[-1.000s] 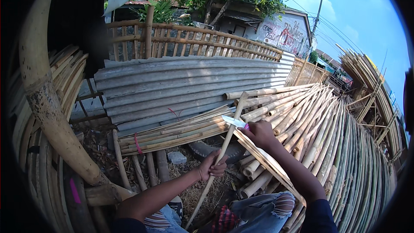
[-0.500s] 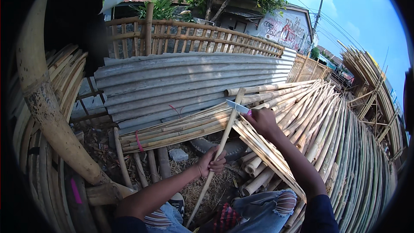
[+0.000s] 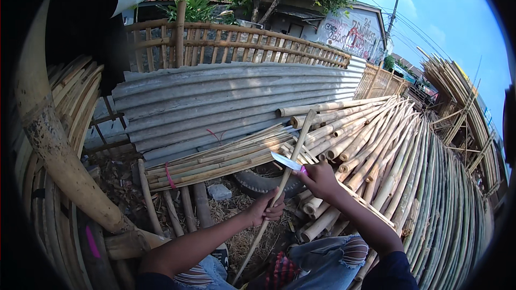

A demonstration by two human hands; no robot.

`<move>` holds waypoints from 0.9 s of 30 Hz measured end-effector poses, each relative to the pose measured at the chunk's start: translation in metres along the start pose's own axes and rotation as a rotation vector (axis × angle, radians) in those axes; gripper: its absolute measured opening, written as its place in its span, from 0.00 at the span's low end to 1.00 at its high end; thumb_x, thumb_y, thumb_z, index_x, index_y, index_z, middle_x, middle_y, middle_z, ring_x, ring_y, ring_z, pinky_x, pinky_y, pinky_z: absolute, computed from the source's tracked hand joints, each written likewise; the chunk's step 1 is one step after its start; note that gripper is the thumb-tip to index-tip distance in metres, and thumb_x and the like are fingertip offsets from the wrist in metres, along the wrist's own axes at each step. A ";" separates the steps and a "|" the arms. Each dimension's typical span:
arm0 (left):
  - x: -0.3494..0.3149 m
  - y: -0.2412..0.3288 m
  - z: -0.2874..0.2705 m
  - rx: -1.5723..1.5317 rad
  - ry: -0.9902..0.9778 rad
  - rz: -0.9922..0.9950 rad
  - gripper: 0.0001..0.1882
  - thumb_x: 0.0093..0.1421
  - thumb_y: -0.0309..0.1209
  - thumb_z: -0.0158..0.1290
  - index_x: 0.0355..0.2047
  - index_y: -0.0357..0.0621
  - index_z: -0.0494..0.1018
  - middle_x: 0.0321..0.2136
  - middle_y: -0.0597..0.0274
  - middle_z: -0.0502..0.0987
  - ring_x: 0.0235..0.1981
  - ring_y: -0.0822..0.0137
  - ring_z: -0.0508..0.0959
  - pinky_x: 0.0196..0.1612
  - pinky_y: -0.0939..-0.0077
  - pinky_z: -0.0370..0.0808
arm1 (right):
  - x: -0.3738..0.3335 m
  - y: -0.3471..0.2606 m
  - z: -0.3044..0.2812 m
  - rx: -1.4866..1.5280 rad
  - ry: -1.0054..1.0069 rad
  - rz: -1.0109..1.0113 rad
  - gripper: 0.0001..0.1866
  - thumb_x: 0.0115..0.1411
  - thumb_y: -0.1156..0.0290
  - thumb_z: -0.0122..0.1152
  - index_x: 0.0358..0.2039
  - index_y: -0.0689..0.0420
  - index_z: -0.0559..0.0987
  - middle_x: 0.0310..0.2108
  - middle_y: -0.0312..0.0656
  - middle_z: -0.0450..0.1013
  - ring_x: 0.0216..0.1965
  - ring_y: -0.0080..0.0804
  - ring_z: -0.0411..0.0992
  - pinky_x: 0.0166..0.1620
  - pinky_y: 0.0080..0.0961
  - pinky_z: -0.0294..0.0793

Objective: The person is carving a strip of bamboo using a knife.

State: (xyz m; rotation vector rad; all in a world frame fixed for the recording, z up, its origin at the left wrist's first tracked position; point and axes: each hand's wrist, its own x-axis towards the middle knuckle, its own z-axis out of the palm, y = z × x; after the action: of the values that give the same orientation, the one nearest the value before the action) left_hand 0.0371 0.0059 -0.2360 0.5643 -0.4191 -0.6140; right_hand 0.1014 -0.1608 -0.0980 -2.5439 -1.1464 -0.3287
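Observation:
A long bamboo strip stands slanted in front of me, its lower end down between my legs. My left hand is closed around it at mid-length. Higher up, my right hand grips a knife by its pink handle. The knife's pale blade lies across the strip, against it as far as I can see, with the tip pointing left. Behind the strip lies a bundle of split bamboo tied with a pink band.
Many bamboo poles fan out on my right. A thick bamboo post rises close on the left. Ahead are a corrugated metal sheet, a bamboo fence and a dark tyre on the ground.
My right hand has drawn the knife down along the strip, closer to my left hand. The left hand keeps its hold. The view has shifted slightly.

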 end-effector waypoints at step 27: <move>0.005 0.003 -0.012 -0.027 0.111 0.013 0.25 0.59 0.57 0.41 0.19 0.50 0.58 0.07 0.75 0.52 0.06 0.82 0.49 0.12 0.88 0.48 | 0.016 0.006 -0.003 -0.107 -0.105 0.011 0.31 0.58 0.43 0.45 0.15 0.58 0.75 0.12 0.50 0.68 0.18 0.49 0.70 0.26 0.40 0.69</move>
State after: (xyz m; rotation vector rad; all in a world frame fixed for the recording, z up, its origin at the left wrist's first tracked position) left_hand 0.0481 0.0088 -0.2422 0.5661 -0.3094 -0.5718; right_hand 0.1156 -0.1547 -0.0913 -2.6881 -1.1816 -0.2632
